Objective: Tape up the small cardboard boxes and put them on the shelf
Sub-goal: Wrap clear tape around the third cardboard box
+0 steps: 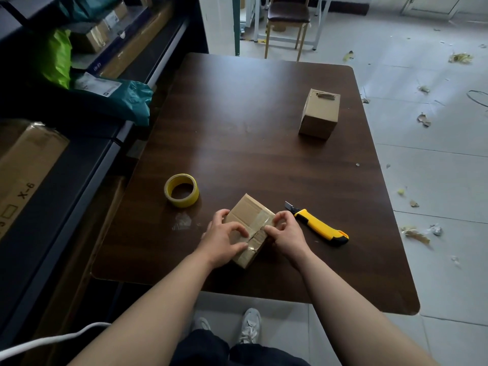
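Observation:
A small cardboard box (249, 213) lies on the dark wooden table (264, 159) near its front edge, with clear tape across its top seam. My left hand (224, 240) rests on the box's left side, fingers curled over the top and thumb on the near face. My right hand (286, 231) pinches at the tape on the box's right edge. A roll of yellow tape (181, 190) lies just left of the box. A second small cardboard box (320, 113) stands upright at the far right of the table.
A yellow and black utility knife (320, 226), blade out, lies right of my right hand. A dark shelf unit (87, 143) holding parcels and bags runs along the left. A chair (287, 19) stands beyond the table. Paper scraps litter the tiled floor.

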Action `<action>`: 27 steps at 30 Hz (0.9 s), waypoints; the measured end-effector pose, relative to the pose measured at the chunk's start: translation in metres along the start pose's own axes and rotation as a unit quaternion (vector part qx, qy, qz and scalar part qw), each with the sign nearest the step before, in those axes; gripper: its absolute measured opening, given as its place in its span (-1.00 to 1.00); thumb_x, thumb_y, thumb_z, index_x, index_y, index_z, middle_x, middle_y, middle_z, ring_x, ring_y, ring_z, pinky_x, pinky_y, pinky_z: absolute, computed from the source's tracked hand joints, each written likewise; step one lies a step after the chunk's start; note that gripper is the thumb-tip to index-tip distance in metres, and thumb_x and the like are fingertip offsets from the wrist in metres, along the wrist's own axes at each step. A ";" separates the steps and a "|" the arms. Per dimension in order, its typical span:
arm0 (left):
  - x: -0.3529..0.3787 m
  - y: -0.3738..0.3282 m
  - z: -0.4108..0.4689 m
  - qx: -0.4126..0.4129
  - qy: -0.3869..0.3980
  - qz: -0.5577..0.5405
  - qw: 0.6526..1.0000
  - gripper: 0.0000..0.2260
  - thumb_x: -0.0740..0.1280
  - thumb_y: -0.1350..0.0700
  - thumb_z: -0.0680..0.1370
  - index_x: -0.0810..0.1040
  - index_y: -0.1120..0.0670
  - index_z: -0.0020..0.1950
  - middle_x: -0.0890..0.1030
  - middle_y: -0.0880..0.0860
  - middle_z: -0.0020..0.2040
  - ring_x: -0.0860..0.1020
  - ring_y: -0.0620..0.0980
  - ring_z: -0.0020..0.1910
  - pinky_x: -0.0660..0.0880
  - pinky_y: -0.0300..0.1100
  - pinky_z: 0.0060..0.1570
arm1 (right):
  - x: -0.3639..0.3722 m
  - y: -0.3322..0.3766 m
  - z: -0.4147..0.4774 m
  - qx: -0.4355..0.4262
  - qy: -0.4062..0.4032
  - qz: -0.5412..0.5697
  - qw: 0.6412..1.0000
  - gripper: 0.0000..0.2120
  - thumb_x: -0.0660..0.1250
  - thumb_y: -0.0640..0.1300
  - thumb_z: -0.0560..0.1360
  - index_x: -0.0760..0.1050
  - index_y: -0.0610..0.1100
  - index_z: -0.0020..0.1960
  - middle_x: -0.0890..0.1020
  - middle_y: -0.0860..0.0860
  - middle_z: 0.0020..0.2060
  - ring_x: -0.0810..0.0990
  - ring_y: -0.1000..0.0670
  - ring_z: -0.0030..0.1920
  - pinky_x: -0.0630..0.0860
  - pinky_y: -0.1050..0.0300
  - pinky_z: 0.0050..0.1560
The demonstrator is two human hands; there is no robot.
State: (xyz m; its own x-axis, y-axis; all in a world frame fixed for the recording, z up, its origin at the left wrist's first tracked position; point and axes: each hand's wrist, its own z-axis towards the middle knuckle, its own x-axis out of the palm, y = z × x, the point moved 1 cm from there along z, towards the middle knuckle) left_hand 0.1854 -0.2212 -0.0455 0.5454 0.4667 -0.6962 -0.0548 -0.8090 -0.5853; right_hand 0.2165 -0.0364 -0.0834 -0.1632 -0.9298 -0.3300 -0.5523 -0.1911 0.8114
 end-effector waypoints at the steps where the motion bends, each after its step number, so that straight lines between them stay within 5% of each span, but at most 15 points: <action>1: 0.000 -0.001 -0.001 -0.009 0.008 -0.005 1.000 -0.83 0.50 -0.06 0.42 0.56 -0.23 -0.07 0.16 -0.05 0.44 0.16 0.05 0.46 0.22 0.06 0.43 | 0.000 0.003 0.002 -0.012 -0.001 -0.014 1.000 -0.82 0.40 -0.18 0.49 0.41 -0.05 -0.01 0.52 -0.04 -0.22 0.49 0.02 -0.23 0.48 0.07 -0.19; 8: 0.018 -0.017 -0.004 -0.119 -0.037 -0.074 0.989 -0.80 0.49 -0.08 0.41 0.52 -0.21 -0.04 0.10 -0.02 0.39 0.14 0.08 0.40 0.23 0.04 0.39 | 0.006 0.020 0.027 -0.054 0.023 -0.068 0.996 -0.87 0.34 -0.17 0.53 0.41 -0.02 0.02 0.40 0.05 -0.33 0.39 0.08 -0.33 0.41 0.17 -0.26; 17: 0.015 -0.017 -0.001 -0.128 -0.027 -0.116 0.985 -0.80 0.50 -0.02 0.41 0.52 -0.20 -0.08 0.10 -0.01 0.37 0.12 0.10 0.39 0.20 0.05 0.42 | 0.007 0.025 0.022 -0.029 0.037 -0.029 0.998 -0.84 0.35 -0.17 0.53 0.41 -0.07 0.06 0.40 0.02 -0.37 0.39 0.07 -0.35 0.39 0.19 -0.32; 23: 0.008 -0.013 0.001 -0.133 -0.034 -0.211 0.968 -0.82 0.50 0.15 0.41 0.59 -0.08 -0.09 0.13 0.02 0.45 0.14 0.12 0.45 0.19 -0.04 0.40 | -0.005 0.026 0.001 -0.035 0.015 0.047 0.998 -0.93 0.30 -0.14 0.57 0.50 -0.01 0.03 0.61 -0.03 -0.19 0.61 -0.02 -0.15 0.50 0.15 -0.22; 27: 0.006 -0.009 0.004 -0.142 -0.068 -0.263 0.952 -0.83 0.48 0.19 0.42 0.60 -0.07 -0.14 0.25 0.04 0.42 0.29 0.09 0.40 0.32 -0.03 0.33 | -0.007 0.013 -0.020 -0.026 0.002 0.059 0.998 -0.90 0.32 -0.18 0.55 0.51 0.01 -0.02 0.62 0.00 -0.13 0.56 0.06 -0.19 0.49 0.17 -0.20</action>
State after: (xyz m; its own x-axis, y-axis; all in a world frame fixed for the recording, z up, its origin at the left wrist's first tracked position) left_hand 0.1857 -0.2094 -0.0465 0.3210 0.8598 -0.3971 0.4336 -0.5062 -0.7455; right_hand 0.2269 -0.0386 -0.0614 -0.2218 -0.9478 -0.2291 -0.4866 -0.0960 0.8683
